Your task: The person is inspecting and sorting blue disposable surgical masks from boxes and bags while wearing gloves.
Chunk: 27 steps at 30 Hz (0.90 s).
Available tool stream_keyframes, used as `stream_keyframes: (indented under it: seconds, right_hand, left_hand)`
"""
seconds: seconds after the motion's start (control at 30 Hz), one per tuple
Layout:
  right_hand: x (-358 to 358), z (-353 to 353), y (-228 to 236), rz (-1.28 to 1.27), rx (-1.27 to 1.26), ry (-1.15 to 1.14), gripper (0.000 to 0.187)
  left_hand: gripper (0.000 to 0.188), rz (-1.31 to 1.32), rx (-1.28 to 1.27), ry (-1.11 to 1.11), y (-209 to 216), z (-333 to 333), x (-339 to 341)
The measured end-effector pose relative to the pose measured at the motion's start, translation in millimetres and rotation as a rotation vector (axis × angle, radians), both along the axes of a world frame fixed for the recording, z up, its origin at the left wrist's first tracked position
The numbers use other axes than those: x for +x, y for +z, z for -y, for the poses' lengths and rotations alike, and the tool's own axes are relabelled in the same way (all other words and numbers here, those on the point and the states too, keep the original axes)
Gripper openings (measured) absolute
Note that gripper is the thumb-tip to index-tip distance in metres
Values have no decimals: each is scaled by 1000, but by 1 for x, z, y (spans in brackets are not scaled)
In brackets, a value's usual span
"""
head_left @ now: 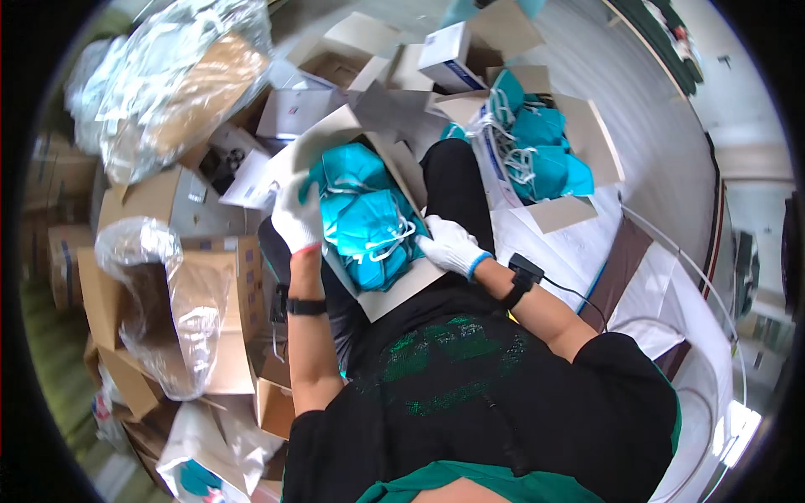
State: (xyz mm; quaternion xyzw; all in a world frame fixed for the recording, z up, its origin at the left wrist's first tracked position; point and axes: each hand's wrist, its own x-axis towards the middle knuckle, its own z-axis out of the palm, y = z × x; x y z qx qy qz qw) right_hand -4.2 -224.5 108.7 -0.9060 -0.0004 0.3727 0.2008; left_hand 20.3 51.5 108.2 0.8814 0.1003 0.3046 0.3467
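Observation:
An opened white cardboard box stands tilted between my legs, filled with teal face masks that have white straps. My left hand, in a white knitted glove with a red cuff, is at the box's left side beside the masks. Its fingers are blurred, so their grip is unclear. On the opposite side my right hand, in a white glove with a blue cuff, has its fingers closed at the box's right wall, next to the mask straps.
Another open box of teal masks stands at the far right. Several opened white boxes lie at the back. Brown cartons and clear plastic bags crowd the left. A white hose curves along the right.

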Motion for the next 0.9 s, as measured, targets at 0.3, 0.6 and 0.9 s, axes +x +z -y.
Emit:
stream_keyframes:
  seconds: [0.3, 0.6, 0.9]
  right_hand:
    - [13, -2, -7, 25, 89, 14, 40]
    - [14, -9, -18, 48, 93, 18, 37]
    - [12, -7, -31, 116, 95, 53, 28]
  left_hand:
    - [31, -647, 1, -524, -31, 53, -89]
    - [56, -371, 82, 332, -29, 23, -97]
    - [32, -1000, -101, 74, -69, -1, -85]
